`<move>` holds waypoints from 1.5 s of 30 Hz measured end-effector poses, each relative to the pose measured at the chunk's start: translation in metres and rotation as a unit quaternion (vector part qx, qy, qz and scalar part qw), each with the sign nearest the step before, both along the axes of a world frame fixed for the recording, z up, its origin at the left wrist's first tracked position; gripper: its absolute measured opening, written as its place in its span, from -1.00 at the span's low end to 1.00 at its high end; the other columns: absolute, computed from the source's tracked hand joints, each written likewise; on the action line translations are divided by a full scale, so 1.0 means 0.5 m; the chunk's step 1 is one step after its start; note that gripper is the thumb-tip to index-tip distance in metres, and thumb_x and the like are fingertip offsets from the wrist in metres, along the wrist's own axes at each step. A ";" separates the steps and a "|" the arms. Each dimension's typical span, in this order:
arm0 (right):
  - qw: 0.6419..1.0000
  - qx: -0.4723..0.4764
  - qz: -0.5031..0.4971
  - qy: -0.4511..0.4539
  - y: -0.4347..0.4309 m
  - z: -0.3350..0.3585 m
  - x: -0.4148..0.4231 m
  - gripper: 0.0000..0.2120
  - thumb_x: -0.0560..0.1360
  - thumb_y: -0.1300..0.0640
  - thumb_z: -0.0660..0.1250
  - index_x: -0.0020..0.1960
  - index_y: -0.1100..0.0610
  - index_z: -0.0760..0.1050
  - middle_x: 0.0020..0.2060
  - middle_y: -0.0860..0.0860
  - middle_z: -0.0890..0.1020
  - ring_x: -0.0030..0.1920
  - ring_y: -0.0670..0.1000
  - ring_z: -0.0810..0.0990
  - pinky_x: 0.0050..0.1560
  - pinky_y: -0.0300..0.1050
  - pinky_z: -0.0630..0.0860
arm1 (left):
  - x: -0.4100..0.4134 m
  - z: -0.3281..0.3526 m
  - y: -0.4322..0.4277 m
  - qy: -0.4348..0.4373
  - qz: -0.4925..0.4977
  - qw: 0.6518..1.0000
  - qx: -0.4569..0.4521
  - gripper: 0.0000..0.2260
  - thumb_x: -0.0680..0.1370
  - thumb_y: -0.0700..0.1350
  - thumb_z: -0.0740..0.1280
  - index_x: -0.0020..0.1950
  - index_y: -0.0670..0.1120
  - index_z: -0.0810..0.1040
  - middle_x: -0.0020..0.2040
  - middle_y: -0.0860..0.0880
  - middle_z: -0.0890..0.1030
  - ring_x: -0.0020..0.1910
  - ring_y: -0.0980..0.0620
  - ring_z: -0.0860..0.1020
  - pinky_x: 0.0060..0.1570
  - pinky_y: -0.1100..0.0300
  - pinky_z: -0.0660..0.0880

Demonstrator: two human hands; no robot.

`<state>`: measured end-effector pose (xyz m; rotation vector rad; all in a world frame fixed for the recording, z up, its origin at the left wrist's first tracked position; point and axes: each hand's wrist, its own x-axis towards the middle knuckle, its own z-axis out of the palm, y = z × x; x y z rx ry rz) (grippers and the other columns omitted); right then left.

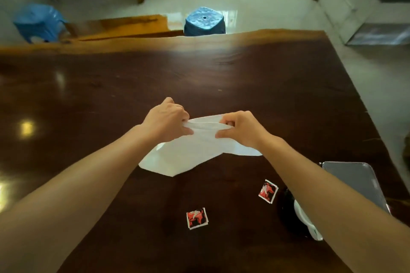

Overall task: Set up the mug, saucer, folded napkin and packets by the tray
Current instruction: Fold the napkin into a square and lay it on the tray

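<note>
A white napkin (188, 153) lies partly spread on the dark wooden table (88, 95), its far edge lifted. My left hand (166, 121) pinches that edge at the left, and my right hand (240, 129) pinches it at the right. Two red, black and white packets lie nearer me: one packet (197, 218) in the middle, the other packet (268, 190) to its right. A silver tray (355, 180) sits at the right, partly behind my right forearm. A white mug (307, 221) on a dark saucer (286, 210) shows beside the tray, mostly hidden by that arm.
Past the table's far edge stand a blue stool (204, 21) and another blue stool (38, 22) at the left. An orange wooden bench (124, 26) lies between them. Pale tiled floor runs along the right side.
</note>
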<state>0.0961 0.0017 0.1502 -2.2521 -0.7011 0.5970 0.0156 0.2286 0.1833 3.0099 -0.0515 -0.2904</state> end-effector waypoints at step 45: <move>0.972 -0.222 -0.070 0.018 -0.175 -0.221 -0.213 -0.81 0.44 0.22 0.21 -0.30 0.00 0.36 -0.29 -0.04 0.48 -0.25 0.06 0.48 -0.33 -0.08 0.29 | -0.428 -0.256 0.024 0.198 0.141 0.969 -0.036 -0.52 0.34 0.30 0.49 -0.31 -0.04 0.35 -0.22 0.10 0.42 -0.21 0.06 0.45 -0.30 0.16 0.38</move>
